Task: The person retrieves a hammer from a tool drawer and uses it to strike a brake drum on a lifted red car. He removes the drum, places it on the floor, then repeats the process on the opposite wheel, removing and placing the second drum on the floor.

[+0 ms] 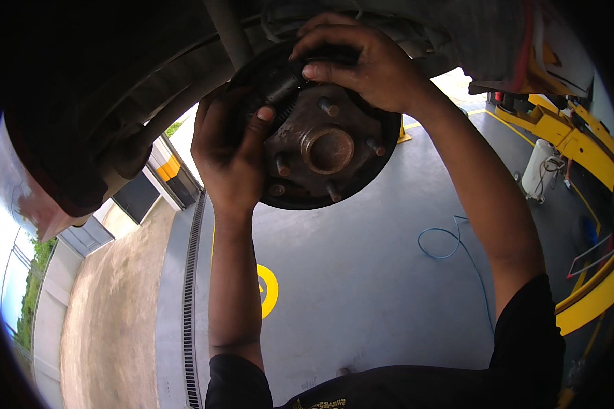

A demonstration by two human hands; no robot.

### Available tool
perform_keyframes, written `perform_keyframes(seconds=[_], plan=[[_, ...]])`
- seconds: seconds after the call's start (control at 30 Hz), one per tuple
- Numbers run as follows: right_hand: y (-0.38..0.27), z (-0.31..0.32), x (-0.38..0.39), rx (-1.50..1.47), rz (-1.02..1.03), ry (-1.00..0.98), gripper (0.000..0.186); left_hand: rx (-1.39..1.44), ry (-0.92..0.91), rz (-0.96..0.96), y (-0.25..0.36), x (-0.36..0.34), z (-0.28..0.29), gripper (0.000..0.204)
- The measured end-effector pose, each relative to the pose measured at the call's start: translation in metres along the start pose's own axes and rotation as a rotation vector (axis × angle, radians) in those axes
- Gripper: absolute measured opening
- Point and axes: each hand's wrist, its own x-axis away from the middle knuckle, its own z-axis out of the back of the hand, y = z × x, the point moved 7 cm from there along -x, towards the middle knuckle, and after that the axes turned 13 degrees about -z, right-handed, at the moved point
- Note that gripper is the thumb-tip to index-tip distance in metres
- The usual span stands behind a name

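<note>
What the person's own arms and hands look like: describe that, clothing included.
The left hand and right hand are ungloved, with no visible wristwear. The forearms are bare; short black sleeves belong to a black top with yellowish chest print.

The head-worn fisheye looks down, wheel hub (pixel 327 151) near, floor (pixel 361 273) beyond.

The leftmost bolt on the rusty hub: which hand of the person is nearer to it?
Left. The left hand is just to the left of the leftmost bolt; the right hand is farther off, above and to the right.
</note>
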Motion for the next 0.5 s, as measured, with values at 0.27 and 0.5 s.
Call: perform_keyframes(seconds=[0.27,0.5], plan=[[0.0002,-0.0004,-0.0010,-0.010,0.031,0.025,0.021,0.039,0.012,0.042,0.0010,-0.0003,-0.0008,0.029],[0.0006,0.0058,-0.0014,0.040,0.048,0.027,0.021,0.033,0.026,0.025,0.0027,-0.0002,-0.0045,0.029]])
